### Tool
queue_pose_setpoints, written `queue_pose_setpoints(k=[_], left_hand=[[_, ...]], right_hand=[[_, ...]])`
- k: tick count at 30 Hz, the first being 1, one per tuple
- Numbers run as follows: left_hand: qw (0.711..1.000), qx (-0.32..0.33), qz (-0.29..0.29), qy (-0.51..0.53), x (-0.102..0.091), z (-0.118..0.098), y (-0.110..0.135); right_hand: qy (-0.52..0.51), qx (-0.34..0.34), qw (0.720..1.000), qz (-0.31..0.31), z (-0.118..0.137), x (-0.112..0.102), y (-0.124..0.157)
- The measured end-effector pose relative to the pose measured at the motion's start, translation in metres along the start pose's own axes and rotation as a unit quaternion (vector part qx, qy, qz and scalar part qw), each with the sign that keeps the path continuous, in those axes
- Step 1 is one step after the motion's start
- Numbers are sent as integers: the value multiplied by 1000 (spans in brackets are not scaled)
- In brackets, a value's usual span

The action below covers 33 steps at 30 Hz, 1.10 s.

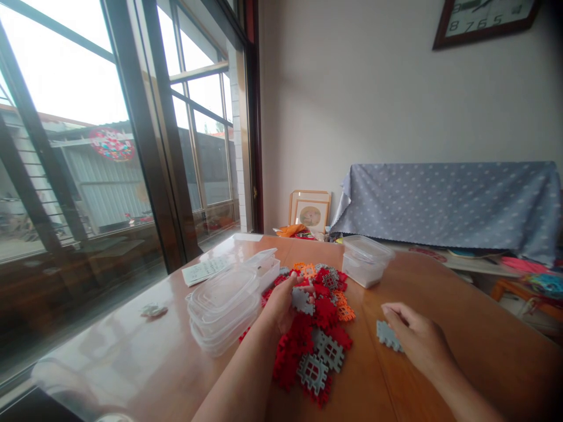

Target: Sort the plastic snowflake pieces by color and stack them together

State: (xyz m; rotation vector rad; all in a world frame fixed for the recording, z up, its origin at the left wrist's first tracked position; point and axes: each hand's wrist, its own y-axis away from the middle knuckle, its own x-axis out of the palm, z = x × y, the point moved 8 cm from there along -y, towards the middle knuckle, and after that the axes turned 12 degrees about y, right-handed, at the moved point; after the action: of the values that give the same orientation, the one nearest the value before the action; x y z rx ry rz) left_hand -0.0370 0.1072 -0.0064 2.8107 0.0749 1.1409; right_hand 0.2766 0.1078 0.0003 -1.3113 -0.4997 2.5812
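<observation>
My left hand (285, 308) reaches over a heap of plastic interlocking tiles and is closed on a grey interlocking tile (302, 300), held between thumb and fingers. The heap is mostly red tiles (295, 340), with grey window tiles (313, 373) and orange window tiles (344, 307) among them. My right hand (416, 334) is to the right of the heap, its fingers curled together. Just below its thumb shows another grey tile (387, 336), partly covered by the hand; whether the fingers touch it I cannot tell. What those fingertips enclose is hidden.
Left of the heap are stacked clear plastic containers (224, 310) and an open container (267, 271). Another lidded container (366, 264) stands behind right. A printed sheet (206, 271) and a small crumpled packet (153, 311) lie on the wooden table (352, 381). Glass windows run along the left.
</observation>
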Motion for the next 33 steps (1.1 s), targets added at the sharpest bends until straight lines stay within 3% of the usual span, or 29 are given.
queue_pose_setpoints(k=[6,11,14,18,21,28,33], left_hand=[[999,-12,-10,29,1,0,3],[999,20,17,28,16,-3,14],[1000,15,12,21,21,1,18],[1000,-2,7,20,28,13,20],[999,-32,2,34,34,25,23],[988,-126,32,78,54,51,35],[983,-153,71,77,67,60,44]], right_hand=[[-14,13,1000,-1,-5,-2,-1],[-24,30,999,-26,-18,-10,-7],[-44,41,997,-43,-27,-18,-11],[-49,39,998,-19,-26,-15,-12],[-60,-2,998,19,-5,-3,-7],[-35,-175,981,71,76,3,25],[-12,-218,972,84,97,7,40]])
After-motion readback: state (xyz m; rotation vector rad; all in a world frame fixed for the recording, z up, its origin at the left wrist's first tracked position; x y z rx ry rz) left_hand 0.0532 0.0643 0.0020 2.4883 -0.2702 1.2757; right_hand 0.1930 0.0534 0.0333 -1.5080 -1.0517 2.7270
